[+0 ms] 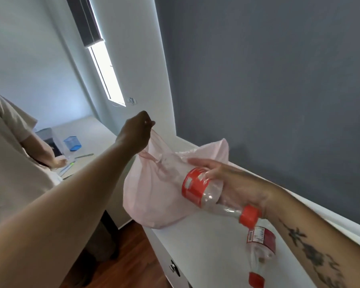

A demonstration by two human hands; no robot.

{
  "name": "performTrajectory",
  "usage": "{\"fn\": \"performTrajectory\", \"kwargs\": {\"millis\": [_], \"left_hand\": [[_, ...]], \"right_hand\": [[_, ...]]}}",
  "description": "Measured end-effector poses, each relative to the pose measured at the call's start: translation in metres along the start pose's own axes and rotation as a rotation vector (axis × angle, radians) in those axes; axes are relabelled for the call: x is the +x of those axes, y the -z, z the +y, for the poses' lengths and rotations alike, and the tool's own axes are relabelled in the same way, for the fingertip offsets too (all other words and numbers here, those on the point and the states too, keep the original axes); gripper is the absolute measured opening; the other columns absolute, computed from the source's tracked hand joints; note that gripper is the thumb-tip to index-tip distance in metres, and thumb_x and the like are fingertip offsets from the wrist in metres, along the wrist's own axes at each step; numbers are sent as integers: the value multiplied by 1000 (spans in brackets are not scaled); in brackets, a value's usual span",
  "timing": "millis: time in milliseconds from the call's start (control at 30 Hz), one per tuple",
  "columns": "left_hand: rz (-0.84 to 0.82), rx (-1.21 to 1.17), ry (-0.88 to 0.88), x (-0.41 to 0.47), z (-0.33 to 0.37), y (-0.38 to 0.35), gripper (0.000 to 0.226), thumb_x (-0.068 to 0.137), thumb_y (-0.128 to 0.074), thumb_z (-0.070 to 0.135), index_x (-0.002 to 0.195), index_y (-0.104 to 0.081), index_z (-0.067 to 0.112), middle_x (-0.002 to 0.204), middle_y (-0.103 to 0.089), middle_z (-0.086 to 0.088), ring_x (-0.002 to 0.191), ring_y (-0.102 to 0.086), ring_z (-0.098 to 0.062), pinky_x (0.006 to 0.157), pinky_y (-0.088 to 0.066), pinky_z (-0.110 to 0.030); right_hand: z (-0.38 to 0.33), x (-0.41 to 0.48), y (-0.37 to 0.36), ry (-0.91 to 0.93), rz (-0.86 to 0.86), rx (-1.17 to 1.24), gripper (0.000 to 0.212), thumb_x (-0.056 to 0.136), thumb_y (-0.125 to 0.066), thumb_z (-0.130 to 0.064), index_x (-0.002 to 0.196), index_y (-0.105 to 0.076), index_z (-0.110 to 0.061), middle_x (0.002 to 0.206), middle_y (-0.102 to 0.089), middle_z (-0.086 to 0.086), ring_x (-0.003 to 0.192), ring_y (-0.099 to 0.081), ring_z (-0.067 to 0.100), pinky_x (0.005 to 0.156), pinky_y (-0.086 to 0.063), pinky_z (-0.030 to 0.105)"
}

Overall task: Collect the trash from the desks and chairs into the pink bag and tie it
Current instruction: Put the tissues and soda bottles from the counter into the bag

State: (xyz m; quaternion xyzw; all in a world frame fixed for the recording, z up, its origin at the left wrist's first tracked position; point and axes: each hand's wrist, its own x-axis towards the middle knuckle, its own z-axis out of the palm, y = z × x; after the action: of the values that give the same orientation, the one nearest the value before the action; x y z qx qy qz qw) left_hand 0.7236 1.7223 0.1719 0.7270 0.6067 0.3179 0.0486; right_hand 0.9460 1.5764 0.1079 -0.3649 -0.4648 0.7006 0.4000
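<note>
My left hand (138, 133) pinches the top edge of the pink bag (154, 194) and holds it up above the white desk (206, 246). The bag hangs bulging, its mouth facing right. My right hand (233, 183) grips an empty clear plastic bottle (204, 192) with a red label and red cap, its base pointing into the bag's mouth. A second empty bottle (260, 250) with a red label lies on the white desk below my right forearm.
Another person in a beige shirt (10, 154) stands at the left by a beige desk (87, 134) with a blue mesh holder (72, 143) and pens. Grey wall at right, window at back, wooden floor (123, 262) below.
</note>
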Motion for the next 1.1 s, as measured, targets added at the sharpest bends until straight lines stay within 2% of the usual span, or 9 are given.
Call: {"fn": "performTrajectory", "kwargs": {"millis": [200,333,467,600,700,800,933,1033,1100], "left_hand": [[-53,2,-117,-7,-11,4,17,101,-54,29,93,-57,15,66,-54,4,57,-47,-12,58,-38,-27],[-69,9,-127,-12,-15,4,16,100,-54,30,87,-55,20,59,-48,10,54,-45,-8,54,-36,-24],[-92,-6,-132,-14,-16,4,15,100,-54,29,87,-54,21,57,-45,14,54,-46,-4,54,-34,-20],[-119,-8,-140,-14,-16,0,14,100,-54,29,93,-58,18,77,-61,4,69,-58,-17,61,-39,-22],[-116,-20,-144,-10,-14,-7,11,100,-55,27,92,-56,19,84,-60,1,70,-54,-15,61,-36,-19],[-114,-47,-143,-5,-9,-14,14,100,-55,27,95,-59,15,85,-60,-2,71,-54,-17,67,-39,-25],[-152,-45,-178,-3,1,-37,18,100,-56,26,103,-63,10,108,-70,-13,95,-63,-30,79,-41,-30],[-174,-47,-198,-6,10,-54,20,100,-54,23,104,-63,6,112,-71,-16,93,-61,-28,79,-40,-30],[-184,-56,-222,-8,15,-61,20,100,-54,21,104,-64,4,111,-71,-16,92,-61,-28,78,-40,-29]], "right_hand": [[26,64,-2,-72,174,-2,31,85,-64,-34,115,-69,-31,119,-70,4,104,-69,21,88,-56,36],[21,93,-5,-9,352,91,40,68,-74,-39,106,-74,-25,110,-74,8,103,-69,28,98,-52,45],[25,108,5,-78,333,147,93,57,-73,-75,137,-50,-32,131,-61,-4,114,-63,20,91,-56,39],[22,97,21,-19,303,20,43,93,-62,-42,127,-49,-17,116,-62,9,103,-65,19,95,-52,31],[23,75,28,-6,370,-212,31,96,-61,-25,122,-59,-8,107,-69,10,94,-70,25,82,-58,31],[38,56,40,-29,623,-649,16,90,-60,-27,97,-66,-14,96,-70,4,79,-63,20,68,-52,31],[72,21,63,-293,862,-1206,64,81,-65,-49,138,-43,-26,144,-35,5,129,-37,31,96,-45,40],[106,1,72,-538,828,-1080,106,73,-70,-62,153,-6,-35,158,-7,10,137,-32,39,102,-42,43],[128,-6,75,-548,808,-892,112,73,-69,-60,154,5,-37,155,-21,14,129,-47,37,94,-49,37]]}}
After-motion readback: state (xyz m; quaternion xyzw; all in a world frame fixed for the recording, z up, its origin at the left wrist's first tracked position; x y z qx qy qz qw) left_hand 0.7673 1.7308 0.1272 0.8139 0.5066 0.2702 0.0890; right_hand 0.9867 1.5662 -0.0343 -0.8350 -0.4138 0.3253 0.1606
